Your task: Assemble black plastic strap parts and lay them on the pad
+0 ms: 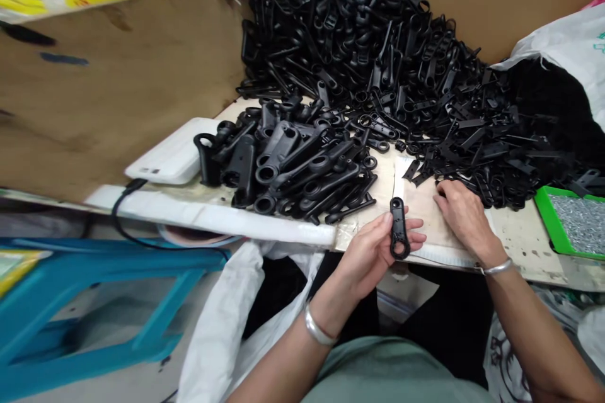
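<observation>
My left hand (366, 255) holds a black plastic handle part (399, 227) upright, just over the table's front edge. A ring hole shows at each end of the part, and its hollow inner side faces me. My right hand (463, 214) rests on the table with curled fingers at the near edge of a pile of small flat black plastic pieces (472, 138). What its fingertips grip, if anything, is hidden. To the left of my hands lies a heap of similar black handle parts (293, 164).
A taller heap of black parts (350, 44) fills the back against cardboard. At right stands a green tray (554, 227) of small metal pieces. A white box-shaped device (170, 151) with a black cable sits left. A blue plastic stool (94, 302) stands below the table.
</observation>
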The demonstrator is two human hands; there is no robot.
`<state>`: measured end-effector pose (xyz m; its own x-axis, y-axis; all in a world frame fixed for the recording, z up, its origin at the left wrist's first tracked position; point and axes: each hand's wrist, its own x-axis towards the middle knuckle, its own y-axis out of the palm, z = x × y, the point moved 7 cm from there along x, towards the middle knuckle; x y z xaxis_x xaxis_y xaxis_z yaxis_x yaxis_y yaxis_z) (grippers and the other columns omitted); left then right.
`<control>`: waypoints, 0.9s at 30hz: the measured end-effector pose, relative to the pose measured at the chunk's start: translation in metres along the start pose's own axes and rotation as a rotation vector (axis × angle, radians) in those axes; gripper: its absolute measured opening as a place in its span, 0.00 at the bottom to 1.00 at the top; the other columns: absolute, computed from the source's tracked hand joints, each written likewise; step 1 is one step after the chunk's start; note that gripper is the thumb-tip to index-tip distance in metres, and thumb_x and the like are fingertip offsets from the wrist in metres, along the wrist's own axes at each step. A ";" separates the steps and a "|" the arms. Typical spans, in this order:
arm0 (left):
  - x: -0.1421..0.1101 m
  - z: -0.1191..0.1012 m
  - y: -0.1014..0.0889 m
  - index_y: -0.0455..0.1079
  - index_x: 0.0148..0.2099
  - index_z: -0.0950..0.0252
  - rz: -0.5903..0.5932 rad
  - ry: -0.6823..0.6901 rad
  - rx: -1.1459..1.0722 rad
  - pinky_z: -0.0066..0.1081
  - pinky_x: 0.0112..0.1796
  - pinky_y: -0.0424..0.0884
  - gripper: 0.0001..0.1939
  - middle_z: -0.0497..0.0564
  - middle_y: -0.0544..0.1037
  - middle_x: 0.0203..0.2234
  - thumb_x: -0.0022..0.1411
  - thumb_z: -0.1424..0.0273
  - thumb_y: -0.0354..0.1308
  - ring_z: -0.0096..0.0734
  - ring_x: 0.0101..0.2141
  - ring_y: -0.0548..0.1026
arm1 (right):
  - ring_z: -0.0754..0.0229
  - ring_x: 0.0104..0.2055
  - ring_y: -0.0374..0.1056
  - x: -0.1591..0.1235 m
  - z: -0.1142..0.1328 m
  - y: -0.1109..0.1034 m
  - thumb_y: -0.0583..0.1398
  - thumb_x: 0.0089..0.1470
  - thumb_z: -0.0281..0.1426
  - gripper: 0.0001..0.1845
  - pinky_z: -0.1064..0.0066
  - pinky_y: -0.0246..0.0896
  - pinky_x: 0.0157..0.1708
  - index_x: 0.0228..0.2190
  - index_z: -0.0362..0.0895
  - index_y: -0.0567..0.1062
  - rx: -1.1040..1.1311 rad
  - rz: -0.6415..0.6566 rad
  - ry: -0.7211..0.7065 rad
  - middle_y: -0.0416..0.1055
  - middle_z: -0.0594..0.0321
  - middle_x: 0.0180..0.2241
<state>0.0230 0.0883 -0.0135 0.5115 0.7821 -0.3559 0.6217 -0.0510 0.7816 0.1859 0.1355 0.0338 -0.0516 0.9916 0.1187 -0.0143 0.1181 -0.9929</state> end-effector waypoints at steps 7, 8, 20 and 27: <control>0.000 0.001 0.003 0.70 0.50 0.71 0.003 0.029 -0.034 0.36 0.43 0.71 0.14 0.63 0.80 0.42 0.66 0.69 0.55 0.37 0.37 0.80 | 0.54 0.37 0.75 -0.034 -0.021 -0.016 0.64 0.50 0.34 0.14 0.63 0.72 0.38 0.40 0.44 0.79 0.939 -0.171 0.270 0.79 0.57 0.36; 0.000 0.001 0.004 0.70 0.50 0.71 0.005 0.038 -0.037 0.36 0.43 0.71 0.14 0.62 0.80 0.41 0.65 0.69 0.56 0.37 0.37 0.79 | 0.55 0.36 0.75 -0.042 -0.014 -0.014 0.66 0.49 0.35 0.14 0.64 0.72 0.36 0.39 0.44 0.79 1.082 -0.147 0.298 0.79 0.58 0.35; 0.001 0.004 0.019 0.75 0.50 0.67 0.094 0.197 0.009 0.37 0.53 0.64 0.17 0.56 0.79 0.46 0.60 0.65 0.63 0.43 0.52 0.71 | 0.58 0.35 0.75 -0.053 0.044 -0.007 0.66 0.47 0.35 0.11 0.66 0.74 0.37 0.35 0.44 0.80 1.396 -0.131 0.320 0.80 0.60 0.33; 0.000 0.003 0.018 0.74 0.53 0.65 0.086 0.263 0.136 0.39 0.58 0.59 0.20 0.55 0.76 0.50 0.61 0.62 0.61 0.44 0.55 0.69 | 0.58 0.31 0.74 -0.056 0.045 -0.008 0.64 0.49 0.38 0.12 0.67 0.72 0.34 0.34 0.43 0.78 1.254 -0.085 0.355 0.78 0.60 0.30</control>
<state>0.0361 0.0852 -0.0010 0.4055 0.9044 -0.1331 0.6657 -0.1924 0.7210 0.1443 0.0770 0.0355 0.2579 0.9660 -0.0198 -0.9299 0.2426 -0.2766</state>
